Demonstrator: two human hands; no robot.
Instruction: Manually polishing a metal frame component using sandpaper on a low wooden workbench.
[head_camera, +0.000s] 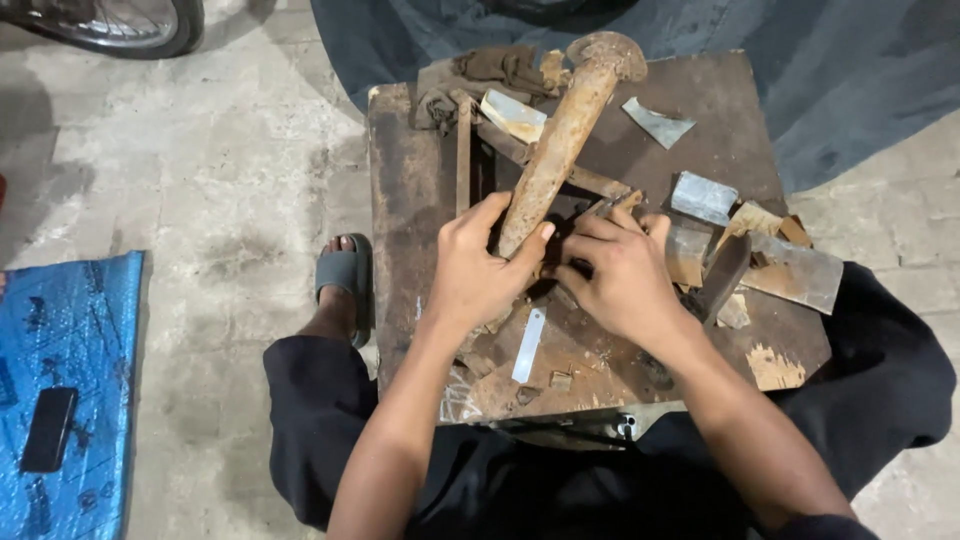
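Note:
A long rusty hammer-like tool with a rounded head stands slanted over a worn wooden work block. My left hand is wrapped around its lower end. My right hand is right beside it, fingers curled on a small metal piece at the tool's base; what exactly it pinches is partly hidden. A thin bright metal strip lies flat on the block just below both hands.
Cut sheet-metal scraps lie at the block's right side and back. A brown rag sits at the far edge. My sandalled foot is on the concrete left; a blue tarp with a dark phone; a wheel.

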